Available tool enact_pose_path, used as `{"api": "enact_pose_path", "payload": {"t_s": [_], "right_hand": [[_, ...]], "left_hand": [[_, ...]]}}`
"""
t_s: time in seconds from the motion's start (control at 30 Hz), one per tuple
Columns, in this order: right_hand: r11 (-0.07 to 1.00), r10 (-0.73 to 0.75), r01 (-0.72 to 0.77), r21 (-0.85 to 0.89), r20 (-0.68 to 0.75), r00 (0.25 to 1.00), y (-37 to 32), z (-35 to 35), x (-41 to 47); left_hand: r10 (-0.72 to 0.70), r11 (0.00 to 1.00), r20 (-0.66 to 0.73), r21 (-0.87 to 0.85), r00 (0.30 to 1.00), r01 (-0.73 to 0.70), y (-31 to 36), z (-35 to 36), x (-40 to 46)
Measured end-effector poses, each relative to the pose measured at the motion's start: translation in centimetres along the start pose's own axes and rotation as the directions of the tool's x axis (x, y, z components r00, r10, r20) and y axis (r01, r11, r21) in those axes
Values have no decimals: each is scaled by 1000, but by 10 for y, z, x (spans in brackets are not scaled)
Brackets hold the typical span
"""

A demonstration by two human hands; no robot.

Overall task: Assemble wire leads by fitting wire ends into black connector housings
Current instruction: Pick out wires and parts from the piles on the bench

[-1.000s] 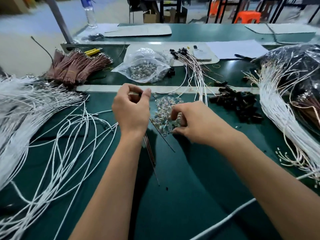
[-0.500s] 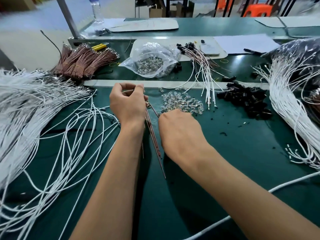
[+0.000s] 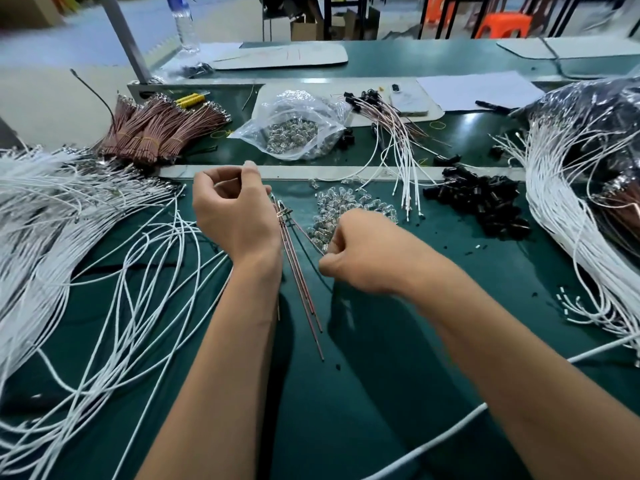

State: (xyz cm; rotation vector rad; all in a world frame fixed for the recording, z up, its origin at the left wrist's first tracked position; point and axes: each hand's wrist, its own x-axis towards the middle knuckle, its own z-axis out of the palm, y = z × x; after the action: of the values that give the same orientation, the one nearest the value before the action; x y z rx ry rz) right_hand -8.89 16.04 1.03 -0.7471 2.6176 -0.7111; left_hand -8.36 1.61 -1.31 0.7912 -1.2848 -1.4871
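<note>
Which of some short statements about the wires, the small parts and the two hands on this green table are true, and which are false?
1. The left hand holds several thin brown wires. True.
2. The pile of black connector housings lies left of the left hand. False: it lies to the right, past the right hand.
3. The clear plastic bag of small glass parts lies beyond the hands. True.
4. The right hand lies flat and open. False: its fingers are curled.
5. The loose white wires are only on the right. False: they lie on both sides.
</note>
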Motion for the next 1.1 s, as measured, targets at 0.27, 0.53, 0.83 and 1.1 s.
{"api": "enact_pose_path", "payload": {"t_s": [0.27, 0.53, 0.83, 1.1], "right_hand": [[657, -37, 90, 748, -87, 995, 59, -43, -23], [237, 18, 327, 915, -341, 940, 106, -44, -25], [305, 257, 434, 848, -512, 820, 117, -24, -19], [328, 290, 456, 827, -548, 785, 115, -22, -19]], "left_hand": [[20, 998, 189, -62, 982, -8, 1, 10, -25], [-74, 996, 604, 12, 793, 84, -13, 24, -68], [-53, 998, 784, 56, 619, 14, -20, 26, -81], [-99, 995, 806, 67, 583, 76, -25, 28, -82]]}}
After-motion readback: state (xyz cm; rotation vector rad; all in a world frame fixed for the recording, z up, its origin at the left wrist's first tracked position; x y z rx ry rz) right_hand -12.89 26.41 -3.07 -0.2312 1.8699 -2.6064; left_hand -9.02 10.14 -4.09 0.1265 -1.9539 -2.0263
